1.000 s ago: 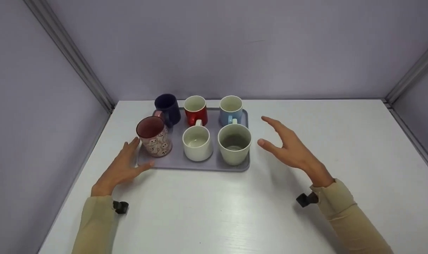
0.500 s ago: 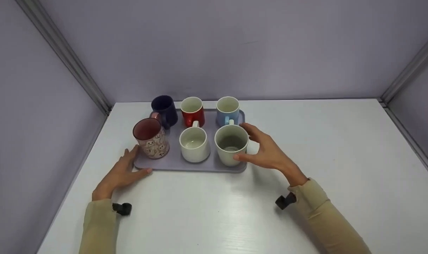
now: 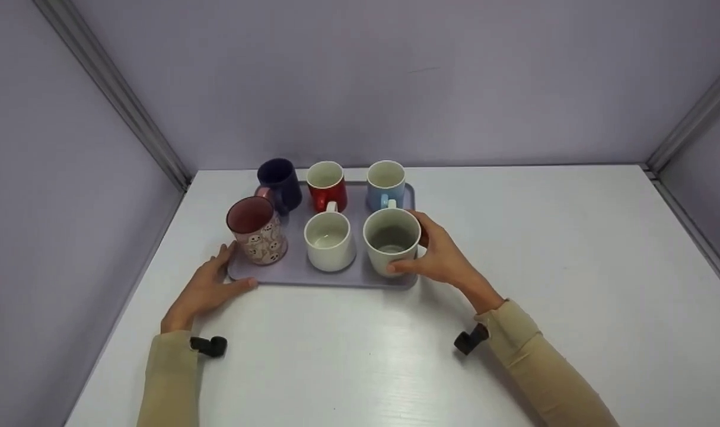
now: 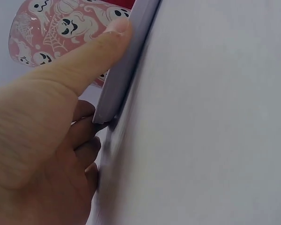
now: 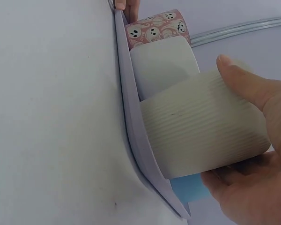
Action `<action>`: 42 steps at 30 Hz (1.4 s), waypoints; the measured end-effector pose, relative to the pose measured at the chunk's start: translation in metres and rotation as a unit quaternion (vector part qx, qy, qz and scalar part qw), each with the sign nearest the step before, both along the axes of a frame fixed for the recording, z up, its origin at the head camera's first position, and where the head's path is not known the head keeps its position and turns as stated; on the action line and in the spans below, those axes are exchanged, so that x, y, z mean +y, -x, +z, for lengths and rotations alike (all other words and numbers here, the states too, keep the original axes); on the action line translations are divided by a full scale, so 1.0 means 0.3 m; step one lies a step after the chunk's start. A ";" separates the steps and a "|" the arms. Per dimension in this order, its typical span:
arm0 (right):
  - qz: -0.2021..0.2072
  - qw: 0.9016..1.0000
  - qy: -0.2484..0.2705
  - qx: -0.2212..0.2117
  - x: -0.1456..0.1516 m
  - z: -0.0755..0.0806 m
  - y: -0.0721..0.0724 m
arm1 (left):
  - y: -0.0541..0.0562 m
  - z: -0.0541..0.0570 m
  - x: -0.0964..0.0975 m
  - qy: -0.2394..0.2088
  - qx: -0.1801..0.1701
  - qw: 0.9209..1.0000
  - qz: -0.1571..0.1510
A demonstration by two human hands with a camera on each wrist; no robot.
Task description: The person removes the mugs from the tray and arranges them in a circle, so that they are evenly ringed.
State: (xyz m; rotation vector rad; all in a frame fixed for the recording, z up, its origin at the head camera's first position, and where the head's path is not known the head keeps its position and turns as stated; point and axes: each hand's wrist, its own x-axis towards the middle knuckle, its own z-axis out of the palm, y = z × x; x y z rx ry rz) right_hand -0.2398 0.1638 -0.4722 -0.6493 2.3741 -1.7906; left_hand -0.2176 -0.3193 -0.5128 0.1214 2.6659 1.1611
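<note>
My right hand (image 3: 446,255) holds a large off-white ribbed mug (image 3: 376,260) at the front right of a grey-lilac tray (image 3: 312,277). Its thumb lies along the mug's near side; the other fingers reach round the far side, partly hidden. The right wrist view shows the ribbed mug (image 5: 201,126) with its base at the tray edge (image 5: 133,108). My left hand (image 3: 203,290) grips the tray's front left corner. In the left wrist view the thumb (image 4: 91,56) presses the rim while curled fingers meet the corner from below. Beside it stands a pink ghost-patterned mug (image 3: 264,244).
A plain white mug (image 3: 330,254) stands mid-front on the tray. Behind are a dark blue mug (image 3: 286,184), a red mug (image 3: 335,194) and a light blue mug (image 3: 395,193). The white table (image 3: 312,362) meets a pale back wall (image 3: 360,83) and side walls.
My right hand has come leftward from beside the tray and taken hold of the ribbed mug. My left hand stays at the tray's corner. The mugs keep their places.
</note>
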 end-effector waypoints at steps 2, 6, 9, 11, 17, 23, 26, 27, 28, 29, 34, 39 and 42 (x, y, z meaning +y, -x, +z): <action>-0.001 1.000 0.001 -0.005 -0.001 -0.006 0.000 | 0.005 -0.007 0.000 -0.007 0.007 1.000 -0.002; -0.005 1.000 0.019 -0.007 -0.008 -0.017 0.002 | 0.010 -0.015 -0.001 -0.022 0.022 0.999 -0.010; -0.011 0.999 0.033 -0.007 -0.017 -0.028 0.004 | 0.002 -0.018 -0.006 -0.028 0.022 0.999 -0.005; -0.012 0.999 0.038 -0.004 -0.023 -0.035 0.004 | -0.006 -0.020 -0.011 -0.025 0.018 1.000 -0.003; -0.018 0.999 0.033 0.004 -0.030 -0.031 -0.004 | -0.013 -0.027 -0.010 -0.011 0.008 1.000 0.006; -0.020 0.999 0.030 0.019 -0.012 0.005 -0.018 | -0.001 -0.026 -0.001 -0.022 0.007 1.000 0.001; -0.022 0.999 0.034 0.027 0.002 0.028 -0.022 | 0.002 -0.023 0.004 -0.025 0.005 1.000 0.001; -0.023 0.999 0.036 0.031 0.008 0.036 -0.023 | 0.002 -0.021 0.006 -0.026 0.005 1.000 0.001; -0.027 0.998 0.038 0.034 0.016 0.045 -0.023 | 0.003 -0.020 0.007 -0.027 0.006 1.000 -0.001; -0.031 0.998 0.040 0.037 0.025 0.054 -0.023 | 0.004 -0.018 0.010 -0.029 0.006 1.000 -0.001; -0.051 0.996 0.054 0.045 0.081 0.099 -0.014 | 0.005 -0.012 0.011 -0.037 0.008 0.999 -0.007; -0.078 0.993 0.071 0.047 0.158 0.132 0.010 | 0.008 -0.017 0.004 -0.023 0.008 1.000 -0.008; -0.097 0.991 0.073 0.051 0.211 0.143 0.025 | 0.008 -0.020 0.001 -0.019 0.007 1.000 -0.008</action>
